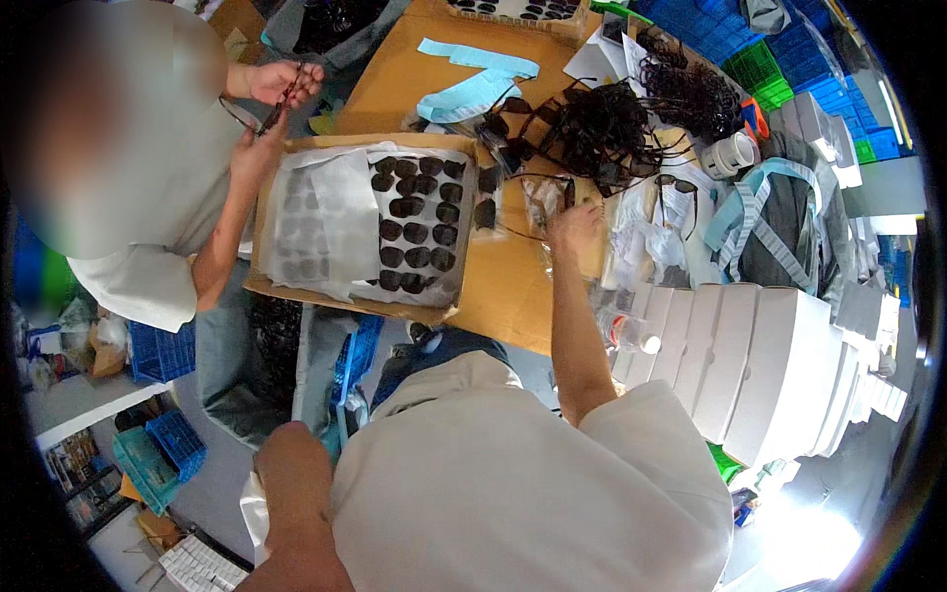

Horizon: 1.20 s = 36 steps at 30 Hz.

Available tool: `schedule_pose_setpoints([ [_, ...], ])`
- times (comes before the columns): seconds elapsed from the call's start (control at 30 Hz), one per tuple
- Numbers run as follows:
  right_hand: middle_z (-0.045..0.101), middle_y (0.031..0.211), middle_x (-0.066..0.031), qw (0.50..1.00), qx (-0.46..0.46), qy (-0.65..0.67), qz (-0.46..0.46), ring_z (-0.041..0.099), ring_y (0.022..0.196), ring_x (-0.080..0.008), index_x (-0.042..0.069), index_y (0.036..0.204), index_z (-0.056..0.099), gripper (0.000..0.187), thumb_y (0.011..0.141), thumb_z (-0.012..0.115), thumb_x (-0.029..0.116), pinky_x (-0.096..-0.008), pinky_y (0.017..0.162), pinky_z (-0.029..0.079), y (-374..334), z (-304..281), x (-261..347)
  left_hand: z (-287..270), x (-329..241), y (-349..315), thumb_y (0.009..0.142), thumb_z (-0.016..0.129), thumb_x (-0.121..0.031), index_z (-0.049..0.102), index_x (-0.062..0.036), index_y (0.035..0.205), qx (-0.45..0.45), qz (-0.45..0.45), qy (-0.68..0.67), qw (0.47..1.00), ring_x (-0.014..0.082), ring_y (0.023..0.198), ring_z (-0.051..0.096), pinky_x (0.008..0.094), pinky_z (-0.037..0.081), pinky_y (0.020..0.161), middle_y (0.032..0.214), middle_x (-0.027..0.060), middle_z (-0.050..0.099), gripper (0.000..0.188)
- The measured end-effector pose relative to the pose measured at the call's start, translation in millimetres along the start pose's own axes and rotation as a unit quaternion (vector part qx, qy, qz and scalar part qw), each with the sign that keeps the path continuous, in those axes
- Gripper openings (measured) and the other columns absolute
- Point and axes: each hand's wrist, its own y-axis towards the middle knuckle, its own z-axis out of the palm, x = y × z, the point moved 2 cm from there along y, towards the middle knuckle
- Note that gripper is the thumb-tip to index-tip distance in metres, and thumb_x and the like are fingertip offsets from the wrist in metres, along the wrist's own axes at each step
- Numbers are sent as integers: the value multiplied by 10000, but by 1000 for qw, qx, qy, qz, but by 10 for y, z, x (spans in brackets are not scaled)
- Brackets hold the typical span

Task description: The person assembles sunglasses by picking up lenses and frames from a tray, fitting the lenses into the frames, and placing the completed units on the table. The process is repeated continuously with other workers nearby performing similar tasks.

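Observation:
My right hand (575, 227) reaches over the brown table, its fingers closed at a dark pair of sunglasses (569, 193) with thin arms pointing left. Clear plastic wrapping lies just beside it. My left arm (293, 483) is bent at the lower left; no fingers of that hand show. Left of my right hand, a shallow cardboard box (458, 302) holds rows of dark sunglasses (415, 233), partly covered by a white sheet (330, 202). Beyond my right hand lies a tangled heap of dark glasses (607, 128). Another pair of sunglasses (677, 185) rests on white paper to the right.
Across the box, a co-worker's hands (266, 118) hold a pair of glasses. A light blue strap (480, 84) lies on the table. White boxes (725, 360) stand in a row at right, beside a clear bottle (626, 331). A grey bag (779, 227) sits behind them.

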Motion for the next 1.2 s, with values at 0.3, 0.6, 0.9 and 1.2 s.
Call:
schedule_pose_setpoints([
  [0.3, 679, 926, -164, 925, 57, 368, 73, 680, 867, -250, -9, 1051, 565, 165, 939, 548, 111, -371, 711, 538, -333, -554, -421, 131, 418, -649, 954, 553, -60, 496, -21, 1306, -40, -154, 44, 986, 154, 1078, 565, 287, 468, 908, 1280, 86, 549, 359],
  [0.6, 621, 1023, -17, 752, 324, 546, -181, 566, 949, -114, 23, 1144, 565, 226, 937, 533, -62, -273, 867, 478, -1762, -1392, 468, 1487, 831, -2246, 1012, 534, -189, 480, 2, 1300, 167, -517, -217, 811, 151, 981, 579, 299, 476, 862, 1135, 112, 616, 350],
  [0.9, 650, 976, -86, 774, 290, 535, -174, 600, 898, -177, -5, 1149, 577, 290, 868, 530, -60, -333, 794, 494, -2023, -1382, 768, 1329, 746, -2063, 1000, 533, -402, 536, -1, 1243, 73, -524, -230, 817, 160, 1054, 568, 314, 441, 942, 1161, 102, 625, 470],
  [1.2, 653, 1059, -156, 611, 372, 696, -57, 632, 989, -223, -48, 1203, 562, 333, 890, 634, 40, -329, 894, 510, -2057, -1422, 540, 848, 911, -1845, 1026, 490, -349, 548, -49, 930, -223, -632, -378, 639, 165, 598, 608, 315, 547, 609, 699, 59, 611, 321],
])
